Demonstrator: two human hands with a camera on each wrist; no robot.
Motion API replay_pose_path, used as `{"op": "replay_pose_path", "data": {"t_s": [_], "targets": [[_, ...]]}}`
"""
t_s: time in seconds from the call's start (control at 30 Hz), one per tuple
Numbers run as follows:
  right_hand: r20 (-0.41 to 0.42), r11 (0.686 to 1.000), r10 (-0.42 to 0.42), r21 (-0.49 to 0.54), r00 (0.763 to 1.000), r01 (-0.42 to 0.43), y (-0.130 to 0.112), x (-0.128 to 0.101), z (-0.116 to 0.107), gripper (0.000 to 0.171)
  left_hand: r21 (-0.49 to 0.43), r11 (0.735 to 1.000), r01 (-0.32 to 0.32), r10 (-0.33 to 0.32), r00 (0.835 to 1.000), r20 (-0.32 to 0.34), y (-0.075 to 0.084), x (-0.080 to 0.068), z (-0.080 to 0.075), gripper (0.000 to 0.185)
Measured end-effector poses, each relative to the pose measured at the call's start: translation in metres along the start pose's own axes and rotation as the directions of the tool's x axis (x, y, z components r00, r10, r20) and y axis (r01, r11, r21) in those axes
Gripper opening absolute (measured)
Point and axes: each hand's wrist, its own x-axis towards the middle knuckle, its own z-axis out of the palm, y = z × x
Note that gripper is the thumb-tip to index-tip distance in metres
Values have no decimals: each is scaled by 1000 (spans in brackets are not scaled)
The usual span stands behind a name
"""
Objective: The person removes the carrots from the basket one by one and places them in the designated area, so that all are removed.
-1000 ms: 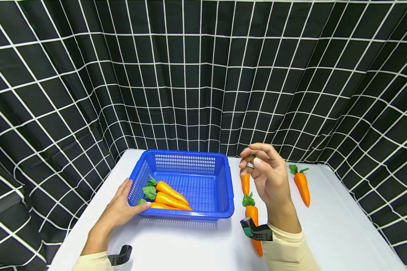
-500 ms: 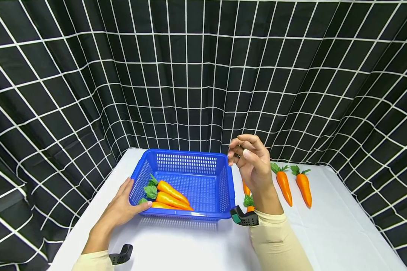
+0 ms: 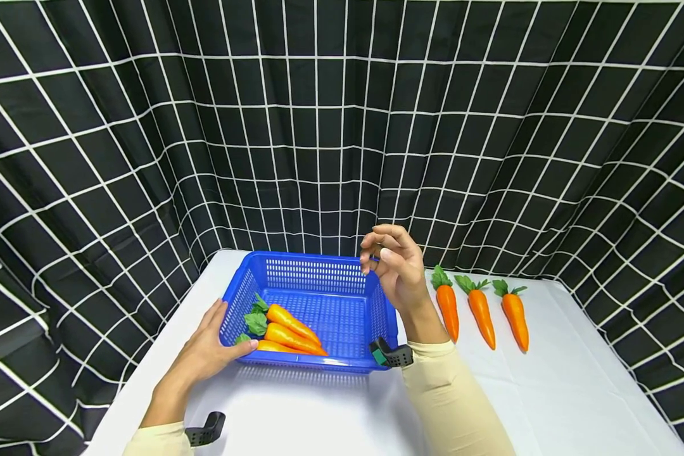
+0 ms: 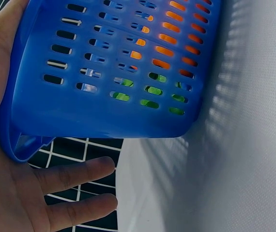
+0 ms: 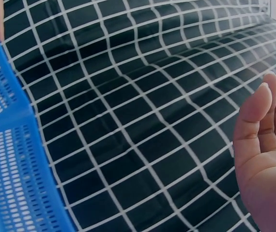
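The person's left hand (image 3: 205, 348) is spread against the near left corner of a rectangular blue plastic basket (image 3: 344, 323) with slotted walls, its thumb resting on the near rim and its fingers reaching along the left side; the left wrist view shows two fingers stretched out straight beside the wall, so the hand touches the basket without wrapping round it; orange and green show through the slots there.

The right hand (image 3: 401, 272) is raised, seen in front of the basket's far right corner, with its fingers bent loosely and its thumb apart from them; nothing is visible in its grasp, and the right wrist view shows it well apart from the basket.

Inside the basket, at its left end, three smooth orange carrots with green leafy tops (image 3: 291, 337) lie side by side, leaves to the left and tips to the right; beyond the right forearm, three more orange carrots with leafy green tops (image 3: 481, 318) lie in a row on the white worktop (image 3: 296, 418), tips toward the person, near one another but apart; a black cloth backdrop with white grid lines (image 3: 330, 126) stands behind.
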Motion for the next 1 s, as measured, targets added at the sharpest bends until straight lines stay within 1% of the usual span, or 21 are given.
{"op": "replay_pose_path", "data": {"t_s": [0.23,0.4,0.57,0.77,1.0], "targets": [[13,999,35,1,999,-36,29,8,-2,38,-1,1000,3,-3,1000,-9,-2,-1,-1,114],[25,996,87,2,996,-87,48,9,-5,39,-1,1000,-3,3,1000,-10,-1,0,0,113],[48,990,142,-15,989,-142,61,6,-8,40,-6,1000,3,-3,1000,-10,0,1,1,113],[58,975,220,-55,974,-217,73,4,-13,38,-13,1000,7,-8,1000,-10,-1,1,1,115],[104,951,296,-118,949,-284,86,1,-16,39,1,1000,6,-6,1000,-13,-1,0,1,113]]}}
